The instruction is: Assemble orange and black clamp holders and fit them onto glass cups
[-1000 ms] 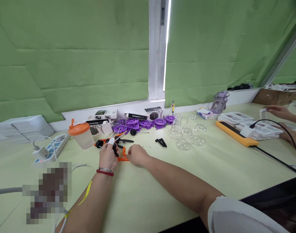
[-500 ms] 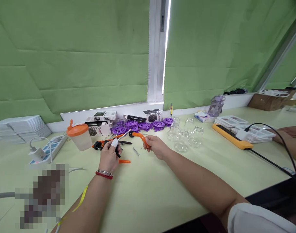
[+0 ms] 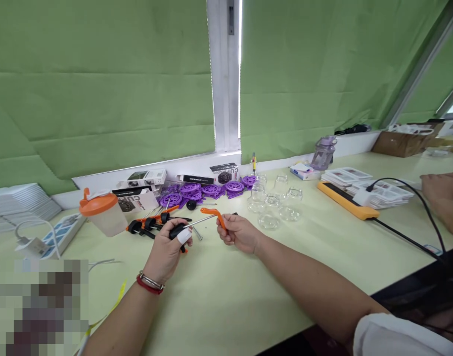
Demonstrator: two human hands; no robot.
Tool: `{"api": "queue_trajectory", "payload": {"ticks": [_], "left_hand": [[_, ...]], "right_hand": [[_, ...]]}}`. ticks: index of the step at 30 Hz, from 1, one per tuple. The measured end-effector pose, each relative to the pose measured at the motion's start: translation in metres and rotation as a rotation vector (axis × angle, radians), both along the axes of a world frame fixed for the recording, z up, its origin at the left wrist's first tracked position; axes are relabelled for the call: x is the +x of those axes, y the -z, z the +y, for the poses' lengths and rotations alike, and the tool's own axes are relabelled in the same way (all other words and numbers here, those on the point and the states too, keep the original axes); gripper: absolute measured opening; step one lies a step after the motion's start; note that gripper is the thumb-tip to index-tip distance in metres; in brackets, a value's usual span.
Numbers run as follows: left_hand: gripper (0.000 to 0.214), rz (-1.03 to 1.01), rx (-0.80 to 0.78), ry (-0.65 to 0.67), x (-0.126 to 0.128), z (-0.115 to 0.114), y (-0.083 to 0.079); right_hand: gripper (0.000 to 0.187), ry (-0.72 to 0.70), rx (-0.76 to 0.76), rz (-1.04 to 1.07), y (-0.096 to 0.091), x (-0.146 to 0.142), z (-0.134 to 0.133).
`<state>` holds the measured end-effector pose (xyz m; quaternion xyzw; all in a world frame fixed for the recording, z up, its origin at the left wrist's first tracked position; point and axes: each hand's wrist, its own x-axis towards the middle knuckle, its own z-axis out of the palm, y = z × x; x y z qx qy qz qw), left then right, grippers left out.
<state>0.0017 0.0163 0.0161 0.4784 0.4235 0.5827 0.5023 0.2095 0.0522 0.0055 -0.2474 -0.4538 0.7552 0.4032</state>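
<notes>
My left hand [image 3: 167, 248] is closed around a black-handled screwdriver [image 3: 192, 225] whose metal shaft points right. One finger of that hand wears a white wrap. My right hand [image 3: 238, 232] pinches a curved orange plastic piece [image 3: 213, 214], held just above the table. The shaft's tip meets the orange piece. Behind my left hand lie more orange and black parts [image 3: 148, 224]. A loose screw [image 3: 197, 234] lies on the table between my hands.
Purple plastic wheels [image 3: 207, 190] and small boxes [image 3: 145, 178] line the window sill side. Glass jars [image 3: 273, 205] stand right of them. An orange-lidded cup [image 3: 100, 213] and a power strip [image 3: 52, 236] sit left. Another person's hand [image 3: 439, 187] rests at the right by a yellow device [image 3: 347, 200].
My right hand lifted the orange piece off the table and brought it toward my left. My left hand turned the screwdriver so its shaft points at the piece. The view shifted right.
</notes>
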Motion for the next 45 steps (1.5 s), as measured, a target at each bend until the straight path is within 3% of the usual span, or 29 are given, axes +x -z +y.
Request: {"api": "queue_trajectory", "payload": {"ticks": [5,8,15,22,25,29,32,36,41,45], "left_hand": [[0.035,0.065,0.063,0.006,0.000,-0.003,-0.003],[0.034,0.103,0.114,0.025,-0.001,-0.002,-0.002],[0.038,0.197,0.122,0.055,0.003,-0.007,0.002],[0.046,0.371,0.163,0.060,0.013,-0.018,-0.006],[0.048,0.323,0.157,0.075,0.014,-0.019,-0.007],[0.038,0.104,0.092,0.175,0.014,-0.018,-0.003],[0.034,0.010,0.042,0.159,0.015,-0.016,-0.003],[0.027,-0.049,0.046,0.029,0.010,-0.009,-0.007],[0.026,-0.183,0.114,-0.172,-0.006,0.005,-0.007],[0.026,-0.199,0.082,-0.218,-0.010,0.010,-0.003]], "right_hand": [[0.023,-0.103,0.035,0.072,0.001,0.007,0.003],[0.024,-0.091,0.053,0.069,0.001,0.009,0.003],[0.031,-0.072,0.058,-0.024,0.000,0.001,-0.006],[0.033,-0.098,0.095,-0.149,0.002,-0.009,-0.016],[0.033,-0.079,0.121,-0.161,0.005,-0.011,-0.016],[0.035,-0.110,0.134,-0.168,0.010,-0.015,-0.017],[0.037,-0.112,0.156,-0.208,0.013,-0.017,-0.018],[0.036,0.019,0.291,-0.372,0.020,-0.017,-0.012],[0.019,0.304,0.761,-0.896,0.036,-0.025,0.000],[0.027,0.336,0.845,-1.141,0.042,-0.043,0.008]]}}
